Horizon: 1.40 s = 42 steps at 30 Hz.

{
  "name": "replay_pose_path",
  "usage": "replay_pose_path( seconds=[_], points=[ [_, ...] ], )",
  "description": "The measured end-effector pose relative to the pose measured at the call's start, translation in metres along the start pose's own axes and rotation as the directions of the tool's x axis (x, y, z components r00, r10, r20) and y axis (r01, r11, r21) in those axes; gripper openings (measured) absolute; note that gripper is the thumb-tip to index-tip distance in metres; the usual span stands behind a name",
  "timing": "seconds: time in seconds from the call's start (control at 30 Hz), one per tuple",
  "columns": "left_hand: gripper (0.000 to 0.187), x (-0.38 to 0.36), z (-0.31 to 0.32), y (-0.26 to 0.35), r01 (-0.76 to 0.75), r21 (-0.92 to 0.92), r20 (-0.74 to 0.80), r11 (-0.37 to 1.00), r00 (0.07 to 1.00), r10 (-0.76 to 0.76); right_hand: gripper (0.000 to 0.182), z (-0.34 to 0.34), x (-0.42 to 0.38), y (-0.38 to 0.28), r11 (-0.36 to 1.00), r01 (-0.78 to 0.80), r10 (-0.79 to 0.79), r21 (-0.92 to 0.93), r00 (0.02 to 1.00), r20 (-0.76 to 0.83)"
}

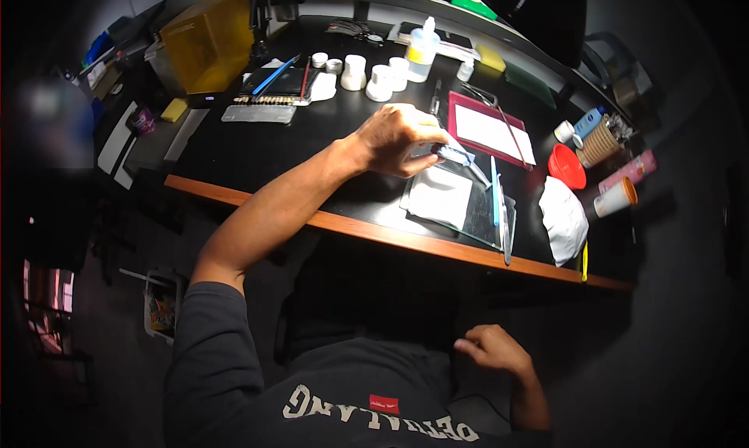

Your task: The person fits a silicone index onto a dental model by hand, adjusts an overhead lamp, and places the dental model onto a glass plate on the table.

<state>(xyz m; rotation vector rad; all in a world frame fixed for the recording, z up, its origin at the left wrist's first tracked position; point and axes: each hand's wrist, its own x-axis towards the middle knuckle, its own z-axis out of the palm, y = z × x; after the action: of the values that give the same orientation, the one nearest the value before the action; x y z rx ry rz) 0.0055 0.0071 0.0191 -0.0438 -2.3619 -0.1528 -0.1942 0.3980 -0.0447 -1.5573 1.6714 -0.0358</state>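
Over the black desk, my left hand (402, 140) is closed around a small tube-like object (460, 157), bluish and pale, whose narrow end points down to the right. Just below it lie a white sheet (441, 197) and a glass plate (476, 228). On the plate's right part rest a light blue tool (495, 194) and a metal tweezer-like tool (506, 229). My right hand (493, 348) is low, near my body and away from the desk, its fingers curled with nothing visible in them.
White jars (354, 73) and a clear bottle (421, 54) stand at the back. A red-framed pad (493, 128) lies right of my left hand. Farther right are a red bowl (567, 167), a crumpled white cloth (563, 222) and cups. The wooden desk edge (374, 233) runs in front.
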Motion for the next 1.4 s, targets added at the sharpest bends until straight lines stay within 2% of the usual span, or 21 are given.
replay_pose_path(
  seconds=[0.03,0.1,0.13,0.17,0.23,0.3,0.43,0.7,0.9,1.1,1.33,1.4],
  points=[
    [0.025,0.000,0.001,0.001,-0.003,0.002,0.018,1.000,1.000,0.003,0.048,0.021,0.003,0.021,0.979,-0.206,0.205,0.000,0.973,-0.105],
    [0.025,0.000,0.006,0.003,-0.055,0.023,0.015,0.998,0.998,0.055,0.057,0.086,0.004,0.091,0.918,-0.391,0.388,0.062,0.859,-0.333],
    [0.025,0.000,0.007,0.002,-0.079,0.044,0.012,0.996,0.997,0.079,0.065,0.114,0.002,0.111,0.888,-0.427,0.459,0.168,0.830,-0.316],
    [0.024,0.000,0.007,0.004,-0.090,0.071,0.030,0.993,0.996,0.088,0.071,0.143,0.003,0.129,0.809,-0.487,0.565,0.331,0.799,-0.206],
    [0.024,0.003,0.005,0.008,-0.090,0.054,0.047,0.994,0.995,0.087,0.073,0.208,0.004,0.157,0.706,-0.460,0.512,0.539,0.857,0.060],
    [0.024,0.004,0.007,0.005,-0.092,0.072,0.071,0.993,0.994,0.087,0.069,0.225,-0.005,0.093,0.691,-0.495,0.622,0.528,0.778,-0.085],
    [0.026,0.007,0.006,0.005,-0.094,0.054,0.052,0.994,0.994,0.091,0.064,0.233,-0.001,0.098,0.671,-0.481,0.629,0.563,0.772,-0.091],
    [0.031,0.005,-0.001,0.003,-0.045,0.102,0.051,0.994,0.998,0.040,0.071,0.225,0.004,0.097,0.654,-0.503,0.641,0.565,0.765,-0.061],
    [0.027,0.002,-0.001,-0.001,0.007,0.070,0.019,0.998,1.000,-0.008,0.076,0.216,0.013,0.102,0.658,-0.522,0.630,0.542,0.776,-0.018],
    [0.025,0.002,-0.008,-0.001,0.057,0.050,0.034,0.997,0.998,-0.058,0.079,0.231,0.021,0.127,0.655,-0.467,0.588,0.595,0.809,-0.012],
    [0.022,0.002,-0.008,-0.003,0.066,0.025,0.029,0.997,0.997,-0.067,0.077,0.235,0.024,0.140,0.463,-0.420,0.566,0.780,0.818,0.104],
    [0.022,0.002,-0.007,-0.004,0.072,0.013,0.031,0.997,0.997,-0.072,0.075,0.212,0.016,0.110,0.445,-0.453,0.584,0.772,0.801,0.133]
  ],
)
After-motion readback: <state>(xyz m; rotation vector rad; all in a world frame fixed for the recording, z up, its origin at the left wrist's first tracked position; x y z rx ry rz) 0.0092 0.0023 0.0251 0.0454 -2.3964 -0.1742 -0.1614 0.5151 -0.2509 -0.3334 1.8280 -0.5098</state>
